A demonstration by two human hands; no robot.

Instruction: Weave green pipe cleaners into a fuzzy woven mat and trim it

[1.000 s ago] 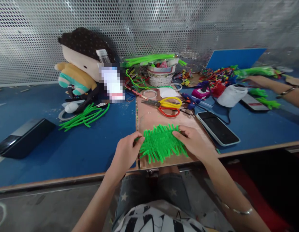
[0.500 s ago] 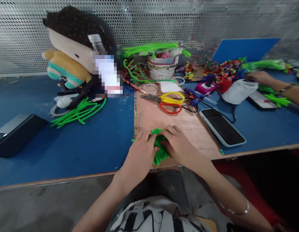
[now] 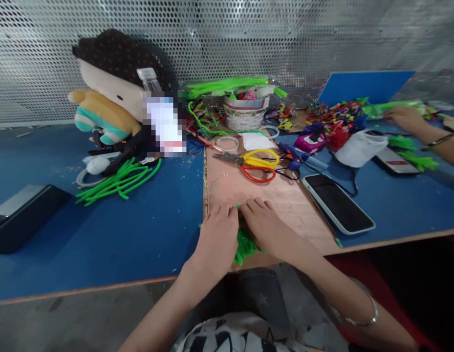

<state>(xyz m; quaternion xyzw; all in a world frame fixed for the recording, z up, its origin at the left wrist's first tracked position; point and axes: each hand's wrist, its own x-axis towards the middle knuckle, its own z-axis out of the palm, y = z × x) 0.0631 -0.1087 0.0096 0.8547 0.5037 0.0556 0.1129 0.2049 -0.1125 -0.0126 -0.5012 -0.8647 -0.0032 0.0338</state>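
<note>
A bunch of green pipe cleaners (image 3: 245, 245) lies at the front edge of a wooden board (image 3: 227, 188), partly hidden under my hands. My left hand (image 3: 219, 232) is closed on its left side, fingers curled over the fuzzy strands. From the right, my right hand (image 3: 262, 222) also grips the bunch, its fingertips close to those of the left. Beyond my hands rest scissors (image 3: 248, 164) with one yellow and one red handle. More green pipe cleaners (image 3: 118, 181) lie loose on the blue tabletop to the left.
A phone (image 3: 338, 203) lies right of the board, near a glue gun (image 3: 296, 154) with a cord. At the back stand a basket (image 3: 245, 115), a bottle (image 3: 162, 122) and a plush doll (image 3: 109, 88). Another person's hand (image 3: 406, 120) reaches in at far right.
My fingers have drawn closer together over the top of the green bunch, hiding more of it. The whole view has shifted, so things sit lower. The other person's hand has moved slightly right.
</note>
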